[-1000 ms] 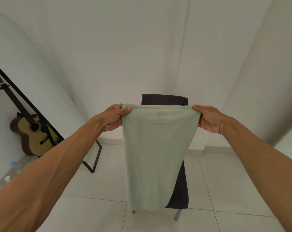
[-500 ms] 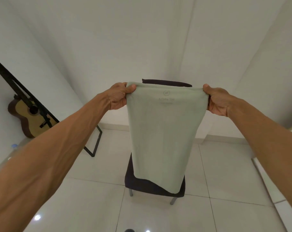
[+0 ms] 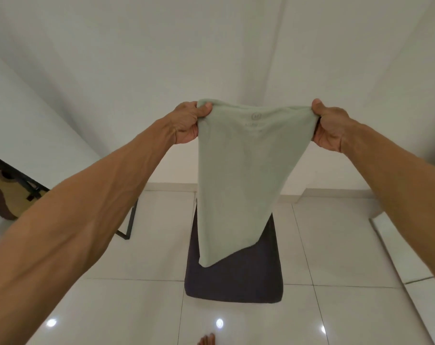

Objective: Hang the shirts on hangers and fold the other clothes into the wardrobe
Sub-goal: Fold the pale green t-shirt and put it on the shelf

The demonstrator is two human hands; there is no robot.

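Note:
A pale green garment (image 3: 243, 170), folded lengthwise, hangs in the air in front of me with a faint round logo near its top edge. My left hand (image 3: 189, 124) pinches its top left corner and my right hand (image 3: 329, 128) pinches its top right corner, both arms stretched forward. The cloth's lower end dangles over the seat of a dark chair (image 3: 233, 277) directly below. No hanger or wardrobe is in view.
White walls meet in a corner behind the chair. A black-framed mirror (image 3: 129, 227) leans on the left wall and reflects a guitar (image 3: 2, 202). Glossy white floor tiles surround the chair. A white edge (image 3: 405, 255) runs along the right. A bare foot (image 3: 206, 339) shows at the bottom.
The view has tilted downward, so more of the chair seat and floor shows. Both hands still hold the garment stretched, and its lower end has swung nearer over the seat.

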